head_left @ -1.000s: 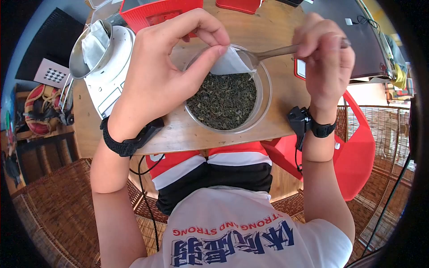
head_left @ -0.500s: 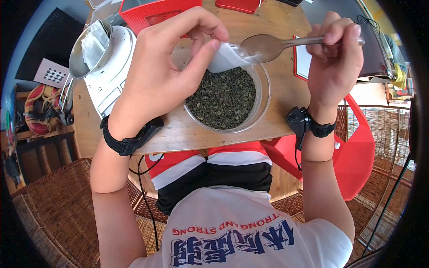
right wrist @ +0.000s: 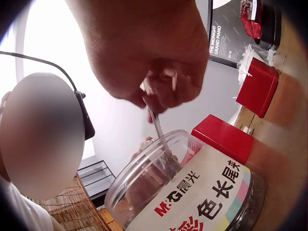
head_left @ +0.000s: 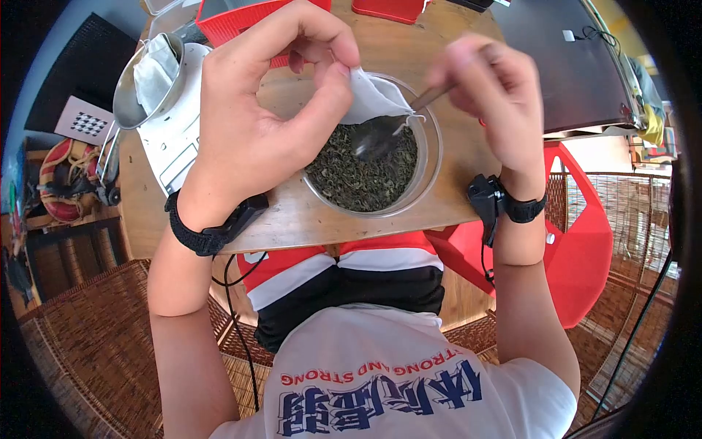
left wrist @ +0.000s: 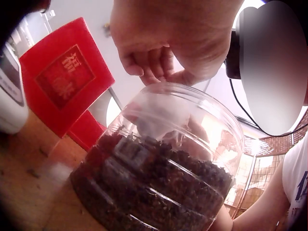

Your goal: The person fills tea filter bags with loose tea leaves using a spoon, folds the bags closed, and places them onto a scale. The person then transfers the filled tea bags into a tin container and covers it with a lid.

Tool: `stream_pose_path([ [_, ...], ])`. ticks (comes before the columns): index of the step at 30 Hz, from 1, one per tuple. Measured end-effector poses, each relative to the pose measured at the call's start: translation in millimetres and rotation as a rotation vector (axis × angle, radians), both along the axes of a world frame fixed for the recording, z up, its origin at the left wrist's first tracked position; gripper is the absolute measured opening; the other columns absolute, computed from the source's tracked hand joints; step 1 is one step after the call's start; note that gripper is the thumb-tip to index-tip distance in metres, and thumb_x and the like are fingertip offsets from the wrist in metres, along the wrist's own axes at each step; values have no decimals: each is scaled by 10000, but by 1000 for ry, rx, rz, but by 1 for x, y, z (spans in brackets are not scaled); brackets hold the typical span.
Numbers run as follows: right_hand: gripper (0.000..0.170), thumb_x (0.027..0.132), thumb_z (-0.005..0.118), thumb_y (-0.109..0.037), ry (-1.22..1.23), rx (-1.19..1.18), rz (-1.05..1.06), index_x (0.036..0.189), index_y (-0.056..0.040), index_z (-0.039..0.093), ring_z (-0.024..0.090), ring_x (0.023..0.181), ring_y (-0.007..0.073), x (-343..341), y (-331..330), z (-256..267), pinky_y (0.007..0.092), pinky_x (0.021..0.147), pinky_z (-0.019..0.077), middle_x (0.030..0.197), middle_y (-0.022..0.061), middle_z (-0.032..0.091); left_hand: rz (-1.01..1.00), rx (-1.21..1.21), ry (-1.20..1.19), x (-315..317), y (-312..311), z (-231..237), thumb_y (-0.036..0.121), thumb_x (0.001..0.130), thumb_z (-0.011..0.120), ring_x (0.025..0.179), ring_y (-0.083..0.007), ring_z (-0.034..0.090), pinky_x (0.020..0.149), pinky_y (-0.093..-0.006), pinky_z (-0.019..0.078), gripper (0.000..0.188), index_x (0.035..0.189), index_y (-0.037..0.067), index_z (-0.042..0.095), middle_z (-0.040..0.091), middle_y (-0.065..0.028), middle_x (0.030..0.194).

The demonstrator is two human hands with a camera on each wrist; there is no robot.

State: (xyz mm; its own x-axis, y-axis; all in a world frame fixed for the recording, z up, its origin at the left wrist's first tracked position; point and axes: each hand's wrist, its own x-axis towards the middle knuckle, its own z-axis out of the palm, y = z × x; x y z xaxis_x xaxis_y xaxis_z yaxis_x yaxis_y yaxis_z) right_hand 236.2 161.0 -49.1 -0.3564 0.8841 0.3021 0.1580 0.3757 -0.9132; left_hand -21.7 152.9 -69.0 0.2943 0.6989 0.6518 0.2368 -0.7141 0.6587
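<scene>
A clear round plastic jar (head_left: 430, 172) holds dark loose tea leaves (head_left: 365, 179) and stands near the table's front edge. Over its mouth, my left hand (head_left: 267, 110) pinches a white tea bag (head_left: 373, 99) by the edge between thumb and finger. In my right hand (head_left: 497, 95) is the handle of a metal spoon (head_left: 374, 140), its bowl down at the leaves below the bag. Through the jar wall in the left wrist view, the leaves (left wrist: 159, 178) fill the lower part. The right wrist view shows the jar's printed label (right wrist: 202, 192).
A white scale (head_left: 172, 143) with a metal bowl (head_left: 131, 110) holding a white tea bag (head_left: 156, 75) stands at the left. Behind the jar is a red box (head_left: 227, 18), with a red lid-like tray (head_left: 387, 9) farther back. A red chair (head_left: 578, 256) is at the right.
The spoon went from the tea bag's opening out to the right, then down into the jar at the leaves. My left hand shifted slightly left, still pinching the bag.
</scene>
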Motion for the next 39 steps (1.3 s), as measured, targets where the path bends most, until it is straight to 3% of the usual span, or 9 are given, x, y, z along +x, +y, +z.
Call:
stream_pose_path([
  [6, 120, 933, 754, -115, -287, -17, -76, 1010, -24, 736, 613, 843, 50, -9, 8, 6, 217, 739, 467, 1030, 13, 724, 23, -86, -6, 4, -3, 6, -66, 866, 675, 896, -86, 589, 817, -240, 451, 175, 1025, 2, 652, 677, -23, 1002],
  [8, 305, 928, 712, -272, -237, 643, -348, 1105, -26, 676, 552, 815, 115, -14, 22, -4, 238, 729, 408, 911, 30, 598, 18, -97, 82, 3, -4, 8, -52, 861, 709, 879, -80, 594, 815, -238, 445, 180, 1026, 5, 666, 678, -14, 1002],
  [9, 442, 804, 811, -227, -221, 401, -295, 1185, -32, 703, 571, 1113, 203, -9, 11, 18, 324, 969, 415, 1171, 106, 622, 22, -97, 83, 3, -5, 9, -52, 861, 709, 879, -80, 594, 815, -238, 445, 180, 1026, 5, 666, 678, -14, 1002],
  [12, 322, 800, 805, -182, -222, 790, -144, 1078, -33, 741, 574, 1176, 253, -7, 18, 8, 386, 1047, 402, 1211, 118, 632, 41, -119, 43, 5, -2, 7, -38, 857, 742, 848, -86, 602, 820, -242, 446, 174, 1012, 9, 677, 681, -17, 1004],
  [13, 276, 767, 831, -158, -350, 581, -105, 1009, -41, 767, 566, 1241, 315, -7, 1, 29, 445, 1103, 374, 1288, 143, 634, 27, -119, 6, 4, 0, 4, -38, 870, 742, 861, -92, 619, 831, -245, 462, 180, 1031, 2, 671, 680, -23, 1020],
  [17, 242, 747, 862, -160, -469, 607, -38, 951, -57, 784, 566, 1294, 361, -12, 1, 27, 473, 1107, 384, 1377, 208, 625, -68, -304, -225, 7, -1, 0, -35, 923, 722, 954, -106, 667, 865, -248, 510, 201, 1103, -23, 634, 667, -48, 1073],
  [29, 82, 862, 742, -74, -187, 339, 16, 909, -8, 753, 621, 1232, 325, -13, -3, 23, 420, 1079, 419, 1326, 228, 653, -102, -529, -349, 4, 0, -4, -22, 978, 655, 1001, -94, 673, 851, -218, 516, 184, 1153, -16, 600, 661, -60, 1122],
  [36, 74, 831, 781, -109, -354, 487, 10, 872, -48, 775, 623, 1206, 326, -8, 5, 16, 428, 1077, 411, 1235, 197, 671, -189, -498, -285, 1, -4, 2, -32, 919, 706, 984, -93, 668, 880, -234, 512, 296, 1197, -19, 606, 683, -73, 1121],
  [39, 65, 801, 804, -115, -337, 551, 37, 835, -66, 778, 629, 1171, 314, -11, 5, 15, 436, 1073, 410, 1184, 174, 673, -183, -284, -123, 15, -9, 7, -3, 817, 818, 911, -77, 660, 803, -224, 479, 371, 1162, -4, 681, 716, -54, 1044],
])
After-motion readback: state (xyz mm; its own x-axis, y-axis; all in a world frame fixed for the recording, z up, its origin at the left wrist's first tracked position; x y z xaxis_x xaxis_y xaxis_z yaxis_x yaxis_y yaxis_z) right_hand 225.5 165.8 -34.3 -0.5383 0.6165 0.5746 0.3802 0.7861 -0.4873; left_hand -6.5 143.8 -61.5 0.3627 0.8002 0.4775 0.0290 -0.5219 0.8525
